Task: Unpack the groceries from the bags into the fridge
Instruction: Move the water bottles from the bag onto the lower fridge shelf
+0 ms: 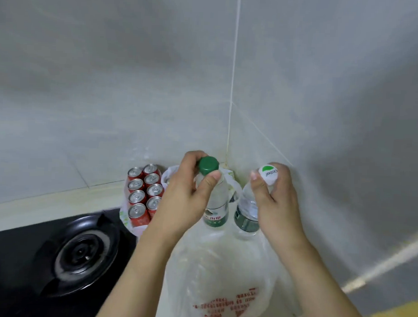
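Extraction step: left hand [190, 181] grips green-capped bottle [214, 201], right hand [276, 196] grips white-capped bottle [249, 207], both partly risen from the plastic bag [220, 272] at the worktop's back corner; next, probably lift clear, carry to fridge.

Two bottles are held upright side by side over a plastic bag [223, 272], right in the corner where two tiled walls [135, 72] meet. The left bottle [214, 201] is gripped near its cap by the left hand [185, 193], the right bottle [249, 207] by the right hand [276, 203]. A pack of cans [144, 194] is parked to the left against the back wall, in another bag. A stove burner [81, 251] is set further left, nearer the camera.
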Tool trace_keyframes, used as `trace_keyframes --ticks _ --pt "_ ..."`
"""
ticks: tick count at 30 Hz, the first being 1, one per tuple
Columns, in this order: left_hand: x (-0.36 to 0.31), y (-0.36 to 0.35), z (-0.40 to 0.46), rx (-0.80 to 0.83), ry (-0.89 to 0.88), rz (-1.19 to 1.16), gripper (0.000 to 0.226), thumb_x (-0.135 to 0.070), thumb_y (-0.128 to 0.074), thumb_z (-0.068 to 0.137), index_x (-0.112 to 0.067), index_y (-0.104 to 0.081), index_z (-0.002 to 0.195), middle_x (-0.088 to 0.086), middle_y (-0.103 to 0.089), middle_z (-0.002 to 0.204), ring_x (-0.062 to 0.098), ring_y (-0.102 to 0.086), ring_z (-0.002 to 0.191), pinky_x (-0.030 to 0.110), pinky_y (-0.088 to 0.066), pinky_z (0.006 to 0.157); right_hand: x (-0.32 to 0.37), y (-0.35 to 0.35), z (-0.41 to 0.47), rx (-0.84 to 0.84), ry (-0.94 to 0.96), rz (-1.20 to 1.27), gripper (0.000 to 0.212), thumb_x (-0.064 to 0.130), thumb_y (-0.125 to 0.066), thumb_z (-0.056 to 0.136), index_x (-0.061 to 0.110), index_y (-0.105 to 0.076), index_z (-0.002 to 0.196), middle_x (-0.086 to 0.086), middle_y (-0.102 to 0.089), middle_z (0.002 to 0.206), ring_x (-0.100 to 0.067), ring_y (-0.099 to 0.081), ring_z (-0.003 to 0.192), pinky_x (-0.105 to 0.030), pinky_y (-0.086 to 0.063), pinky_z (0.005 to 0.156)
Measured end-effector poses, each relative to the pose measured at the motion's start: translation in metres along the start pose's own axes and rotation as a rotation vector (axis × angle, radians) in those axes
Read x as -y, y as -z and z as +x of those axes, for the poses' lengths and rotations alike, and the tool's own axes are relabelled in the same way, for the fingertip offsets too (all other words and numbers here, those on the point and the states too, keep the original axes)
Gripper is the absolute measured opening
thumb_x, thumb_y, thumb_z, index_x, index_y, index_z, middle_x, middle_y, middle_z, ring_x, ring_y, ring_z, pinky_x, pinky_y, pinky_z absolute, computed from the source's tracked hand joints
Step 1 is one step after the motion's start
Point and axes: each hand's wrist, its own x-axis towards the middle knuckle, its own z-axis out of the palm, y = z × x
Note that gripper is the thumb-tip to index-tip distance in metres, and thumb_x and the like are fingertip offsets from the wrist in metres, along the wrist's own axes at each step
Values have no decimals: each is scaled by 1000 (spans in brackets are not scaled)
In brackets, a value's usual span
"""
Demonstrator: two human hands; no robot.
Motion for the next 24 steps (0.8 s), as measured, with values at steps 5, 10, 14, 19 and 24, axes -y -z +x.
trace_keyframes --ticks 5,10,14,19,24 --pt "-44 26 -15 -245 -72 61 32 -56 -47 94 -32 -42 114 -9 -66 105 10 -63 100 45 -52 87 58 -2 8 -72 116 159 25 42 -54 93 18 -49 99 7 -62 82 4 -56 69 -8 -42 60" --pt "-66 54 -43 -595 -95 61 27 -50 -44 95 -28 -46 108 -4 -69 89 12 -67 83 42 -55 75 91 -18 0 69 176 163 38 53 -47 91 16 -57 87 2 -65 72 -5 -59 62 -13 -42 51" --pt "-79 75 -78 -758 -91 177 28 -52 -48 94 -26 -47 103 1 -66 85 16 -64 70 38 -52 67 106 -41 -27 227 232 165 42 55 -46 89 15 -57 83 1 -65 71 -13 -61 63 -32 -49 59" --pt "-89 105 -137 -915 -14 304 29 -55 -52 92 -27 -50 101 -1 -66 82 17 -65 74 38 -53 69 129 -69 -70 434 302 211 47 59 -43 87 14 -57 81 0 -64 68 -18 -61 63 -39 -51 61" --pt "-109 135 -205 -1079 21 403 24 -46 -56 94 -22 -53 95 1 -64 77 17 -60 67 31 -49 64 162 -94 -127 627 404 280 42 53 -45 89 14 -58 82 0 -65 70 -17 -62 66 -33 -49 62"
